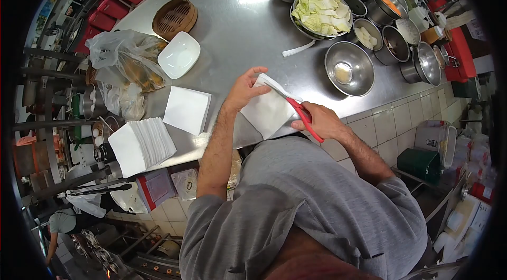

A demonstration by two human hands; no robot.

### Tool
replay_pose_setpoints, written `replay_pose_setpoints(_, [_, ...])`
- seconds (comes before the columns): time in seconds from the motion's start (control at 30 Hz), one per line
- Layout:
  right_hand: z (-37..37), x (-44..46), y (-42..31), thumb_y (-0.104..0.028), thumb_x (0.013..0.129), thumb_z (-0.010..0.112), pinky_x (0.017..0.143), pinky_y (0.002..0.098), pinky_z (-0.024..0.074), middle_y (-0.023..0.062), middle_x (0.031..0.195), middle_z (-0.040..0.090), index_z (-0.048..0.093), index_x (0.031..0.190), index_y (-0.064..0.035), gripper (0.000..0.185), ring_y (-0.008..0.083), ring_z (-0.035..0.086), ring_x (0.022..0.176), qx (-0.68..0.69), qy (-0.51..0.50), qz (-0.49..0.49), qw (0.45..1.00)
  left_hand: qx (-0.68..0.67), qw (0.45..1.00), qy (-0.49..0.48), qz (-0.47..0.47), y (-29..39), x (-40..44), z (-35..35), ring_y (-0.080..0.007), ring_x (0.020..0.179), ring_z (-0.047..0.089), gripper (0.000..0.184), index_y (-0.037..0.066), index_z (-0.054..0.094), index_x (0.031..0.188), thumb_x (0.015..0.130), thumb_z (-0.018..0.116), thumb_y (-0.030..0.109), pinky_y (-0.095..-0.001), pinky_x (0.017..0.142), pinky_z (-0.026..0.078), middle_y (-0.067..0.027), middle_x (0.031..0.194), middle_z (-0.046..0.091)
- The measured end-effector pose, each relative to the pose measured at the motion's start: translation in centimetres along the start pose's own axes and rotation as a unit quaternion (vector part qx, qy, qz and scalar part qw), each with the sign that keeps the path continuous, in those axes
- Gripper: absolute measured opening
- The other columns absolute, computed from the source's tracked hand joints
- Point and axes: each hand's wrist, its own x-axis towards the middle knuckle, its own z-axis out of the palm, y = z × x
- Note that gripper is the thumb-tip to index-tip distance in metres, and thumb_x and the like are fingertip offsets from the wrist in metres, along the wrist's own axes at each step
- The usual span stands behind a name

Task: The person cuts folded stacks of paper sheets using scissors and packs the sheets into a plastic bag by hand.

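Observation:
My right hand [321, 120] is wrapped round the red handles of a pair of scissors [305, 116]. The blades point up and left, lying along the upper edge of a stack of white paper [268, 114] at the steel table's front edge. With thumb and fingers, my left hand [247, 89] grips the top corner of that paper. A cut white strip [298, 49] lies on the table above my hands. Further left are a flat stack of white squares [187, 109] and a thicker, fanned stack of them [141, 146].
The steel table [232, 11] bears a bamboo steamer [175, 18], a white dish [179, 55] and plastic bags [127, 58] at left. At right stand a bowl of cabbage [322, 12], a metal bowl [349, 69] and several pots. Another person [63, 222] is at lower left.

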Motion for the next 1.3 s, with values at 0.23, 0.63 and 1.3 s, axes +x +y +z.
replay_pose_setpoints(0.23, [-0.5, 0.2, -0.2, -0.064, 0.073, 0.059, 0.075, 0.0394, 0.0469, 0.0156, 0.083, 0.062, 0.055, 0.111, 0.0003, 0.076, 0.0288, 0.061, 0.084, 0.030, -0.052, 0.000, 0.998, -0.020, 0.999, 0.026, -0.005, -0.2, -0.7, -0.4, -0.0103, 0.078, 0.060, 0.059, 0.004, 0.042, 0.126, 0.075, 0.072, 0.006, -0.0239, 0.069, 0.047, -0.0067, 0.087, 0.065])
replay_pose_setpoints(0.63, [0.1, 2.0, 0.3, -0.050, 0.076, 0.066, 0.068, 0.0327, 0.0470, 0.0134, 0.077, 0.062, 0.055, 0.109, 0.0027, 0.063, 0.0232, 0.061, 0.074, 0.042, -0.019, -0.021, 0.999, -0.022, 1.000, 0.013, -0.010, -0.6, -0.4, 0.3, -0.0114, 0.077, 0.061, 0.066, 0.002, 0.036, 0.131, 0.074, 0.070, 0.002, -0.0246, 0.072, 0.049, -0.0077, 0.088, 0.065])
replay_pose_setpoints(1.3, [0.4, 3.7, 1.2, -0.056, 0.081, 0.057, 0.075, 0.0327, 0.0483, 0.0162, 0.097, 0.059, 0.048, 0.121, 0.0034, 0.072, 0.0214, 0.058, 0.090, 0.160, -0.146, 0.017, 0.976, -0.054, 0.993, 0.066, -0.084, -1.8, -0.9, 0.8, -0.0089, 0.068, 0.057, 0.016, 0.001, 0.064, 0.089, 0.082, 0.066, 0.015, -0.0233, 0.065, 0.047, -0.0029, 0.078, 0.064])
